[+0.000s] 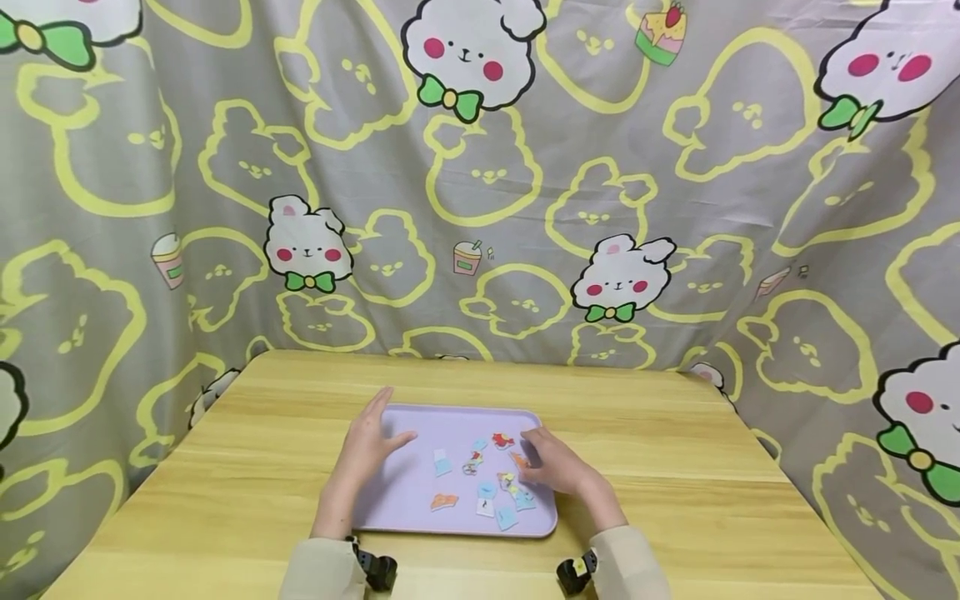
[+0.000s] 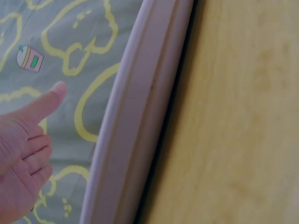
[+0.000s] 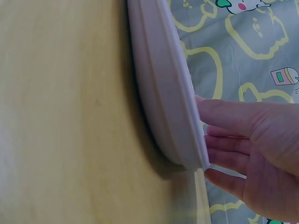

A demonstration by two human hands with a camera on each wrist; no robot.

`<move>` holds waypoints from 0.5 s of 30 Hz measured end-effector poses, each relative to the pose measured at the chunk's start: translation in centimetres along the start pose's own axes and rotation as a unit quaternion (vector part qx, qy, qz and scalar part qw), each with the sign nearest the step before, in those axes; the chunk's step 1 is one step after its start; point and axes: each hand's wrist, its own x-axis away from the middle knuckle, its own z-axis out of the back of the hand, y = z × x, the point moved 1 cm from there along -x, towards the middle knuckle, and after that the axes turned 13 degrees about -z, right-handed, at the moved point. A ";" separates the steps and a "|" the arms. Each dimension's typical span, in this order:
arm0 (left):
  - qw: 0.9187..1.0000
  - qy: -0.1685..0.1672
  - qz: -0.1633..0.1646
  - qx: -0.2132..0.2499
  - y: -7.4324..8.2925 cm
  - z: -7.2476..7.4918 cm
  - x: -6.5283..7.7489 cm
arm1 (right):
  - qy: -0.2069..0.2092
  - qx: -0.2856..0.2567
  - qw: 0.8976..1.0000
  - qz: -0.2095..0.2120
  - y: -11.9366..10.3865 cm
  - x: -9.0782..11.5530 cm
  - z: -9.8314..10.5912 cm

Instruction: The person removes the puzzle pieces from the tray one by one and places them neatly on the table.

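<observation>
A pale purple tray [image 1: 405, 500] holds several small flat puzzle-like pieces, mostly towards its right half. My left hand [image 1: 367, 450] is over the tray's left side, thumb and fingers spread apart, holding nothing. In the left wrist view, the same hand [image 2: 23, 154] shows beyond the tray's edge. Over the right side, my right hand [image 1: 558, 467] has its fingers loosely bent beside an orange piece [image 1: 517, 459], which they partly cover. Its fingertips are hidden behind the rim in the right wrist view. Nearby lie a red piece [image 1: 502, 440] and a light blue piece [image 1: 507, 518].
Another orange piece [image 1: 444, 501] lies near the tray's front, with a white and blue piece [image 1: 441, 463] behind it. The tray rests on a wooden table [image 1: 660, 450]. A grey patterned curtain [image 1: 405, 183] surrounds the table's back and sides.
</observation>
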 end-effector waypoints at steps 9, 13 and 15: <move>0.999 -0.019 0.047 0.012 -1.8 0.6 0.8 | -0.003 0.015 1.000 0.021 0.5 -0.2 0.0; 0.998 -0.025 0.063 0.013 -2.7 0.7 1.3 | -0.003 0.021 1.000 0.022 0.6 -0.3 -0.1; 0.997 -0.026 0.069 0.011 -3.1 0.7 1.5 | -0.004 0.022 0.999 0.024 0.7 -0.3 -0.1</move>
